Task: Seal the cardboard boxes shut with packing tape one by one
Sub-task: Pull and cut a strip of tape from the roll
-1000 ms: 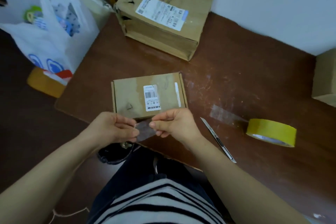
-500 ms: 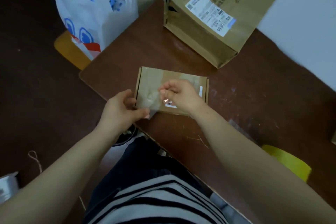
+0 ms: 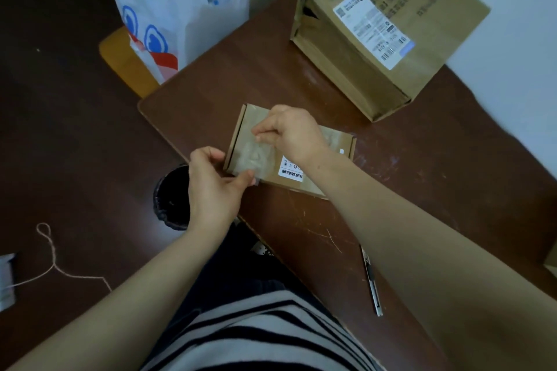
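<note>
tape strip stretched over the small box

the left hand [image 3: 211, 187] pinches the near end of a clear tape strip [image 3: 254, 156] between thumb and fingertips, just off the near left corner of the small cardboard box [image 3: 334, 141]. the right hand [image 3: 291, 132] pinches the far end above the box's top (whether the strip already touches the cardboard, i cannot tell). the box lies flat near the brown table [image 3: 241, 75] edge, white label [image 3: 291, 170] up. a larger cardboard box [image 3: 388, 36] sits farther back, well apart. a utility knife [image 3: 372, 280] lies by the right forearm.
</note>
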### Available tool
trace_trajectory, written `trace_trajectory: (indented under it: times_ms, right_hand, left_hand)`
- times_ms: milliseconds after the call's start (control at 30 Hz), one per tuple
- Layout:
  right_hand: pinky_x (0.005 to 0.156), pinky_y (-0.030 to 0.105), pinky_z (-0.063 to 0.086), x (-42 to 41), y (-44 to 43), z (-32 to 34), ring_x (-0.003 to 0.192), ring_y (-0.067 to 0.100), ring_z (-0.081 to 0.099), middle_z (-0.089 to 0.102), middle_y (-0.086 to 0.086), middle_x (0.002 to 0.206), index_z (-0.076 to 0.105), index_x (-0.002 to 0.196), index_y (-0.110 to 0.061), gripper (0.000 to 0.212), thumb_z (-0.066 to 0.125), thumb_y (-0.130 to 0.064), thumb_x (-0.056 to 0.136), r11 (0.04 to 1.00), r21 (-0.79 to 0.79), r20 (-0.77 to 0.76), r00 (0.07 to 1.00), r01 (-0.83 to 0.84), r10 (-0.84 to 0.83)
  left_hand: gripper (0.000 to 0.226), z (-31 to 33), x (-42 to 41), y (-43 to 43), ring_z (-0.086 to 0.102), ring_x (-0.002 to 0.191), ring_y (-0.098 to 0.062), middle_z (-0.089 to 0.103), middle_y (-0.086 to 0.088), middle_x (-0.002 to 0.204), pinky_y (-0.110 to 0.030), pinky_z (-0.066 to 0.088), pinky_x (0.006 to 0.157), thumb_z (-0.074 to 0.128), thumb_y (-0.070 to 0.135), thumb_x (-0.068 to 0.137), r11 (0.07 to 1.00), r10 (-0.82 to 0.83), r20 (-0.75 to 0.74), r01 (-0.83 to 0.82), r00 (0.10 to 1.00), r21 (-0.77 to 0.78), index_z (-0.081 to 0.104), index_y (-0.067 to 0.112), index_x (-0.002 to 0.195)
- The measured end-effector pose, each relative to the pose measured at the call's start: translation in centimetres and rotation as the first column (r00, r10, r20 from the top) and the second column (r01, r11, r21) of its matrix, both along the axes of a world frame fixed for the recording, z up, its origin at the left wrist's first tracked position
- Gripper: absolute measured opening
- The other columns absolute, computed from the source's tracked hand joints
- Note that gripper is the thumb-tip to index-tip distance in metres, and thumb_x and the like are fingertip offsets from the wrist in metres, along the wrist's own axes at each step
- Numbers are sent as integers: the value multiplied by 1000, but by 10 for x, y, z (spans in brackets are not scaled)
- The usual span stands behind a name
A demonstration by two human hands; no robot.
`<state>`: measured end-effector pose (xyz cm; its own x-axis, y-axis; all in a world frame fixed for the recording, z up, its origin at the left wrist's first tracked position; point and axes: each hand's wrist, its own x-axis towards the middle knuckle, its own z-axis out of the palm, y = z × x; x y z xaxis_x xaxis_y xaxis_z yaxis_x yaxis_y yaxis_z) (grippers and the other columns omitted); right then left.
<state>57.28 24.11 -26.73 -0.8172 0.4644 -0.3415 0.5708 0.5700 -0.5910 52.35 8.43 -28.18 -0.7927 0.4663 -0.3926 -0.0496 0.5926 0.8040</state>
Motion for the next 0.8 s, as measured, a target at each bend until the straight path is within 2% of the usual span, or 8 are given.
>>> trace_trajectory:
  times_ms: [100,200,333,433,567,667,733,800]
  right_hand:
    - [91,31,41,-2,1,-5,104,23,58,62,8,111,71,113,-15,24,62,-19,91,998,58,34,999,-37,35]
    - [91,27,41,-3,1,-8,107,21,57,60,6,113,69,116,-16,25,60,-21,93,997,75,38,999,-28,25]
    - [92,29,41,-4,-1,-10,107,21,56,60,6,112,69,117,-16,26,60,-22,93,997,70,43,999,-36,33]
    - [92,33,41,-5,-1,-11,107,21,55,59,7,112,69,117,-17,26,60,-23,93,997,59,45,998,-42,39]
    - [91,32,41,-5,1,-12,108,20,54,57,5,114,68,119,-20,28,58,-25,94,993,90,76,995,-70,64]
    - [90,33,43,-6,0,-12,108,21,54,56,3,116,65,123,-21,30,57,-26,95,988,117,110,990,-97,85]
    - [86,33,45,-8,-1,-14,109,21,54,56,2,117,57,131,-24,38,59,-27,93,982,159,109,991,-100,83]
    - [82,32,41,-9,1,-15,112,20,51,56,-1,118,45,138,-27,59,68,-34,85,970,243,82,997,-33,13]
  left_hand:
    - [54,-6,-1,4,51,64,24,48,9,96,1,36,58,83,13,71,1000,6,-10,-6,1000,-24,39,20,102]
    - [57,-10,-4,7,51,76,6,51,0,112,-9,36,66,85,19,68,998,21,-8,-21,1000,-53,39,23,103]
    - [58,-15,-4,8,53,95,-14,52,-2,116,-26,41,80,85,19,68,997,49,13,-48,999,-54,39,23,103]
    - [57,-16,-2,9,53,97,-15,52,0,115,-29,43,81,84,19,69,996,55,6,-55,998,-63,39,22,104]
    - [55,-17,-1,11,61,99,-19,51,7,108,-35,50,88,82,17,71,996,81,69,-78,994,-46,40,23,106]
    - [53,-20,-2,10,70,83,-18,48,15,101,-43,53,89,81,13,74,995,105,144,-104,984,-14,41,23,106]
    - [53,-23,-1,9,70,84,-19,49,15,102,-45,53,88,82,14,73,994,111,150,-112,982,2,41,23,106]
    - [53,-25,0,7,68,91,-19,50,15,103,-45,53,89,82,18,73,995,98,134,-99,986,2,41,25,106]
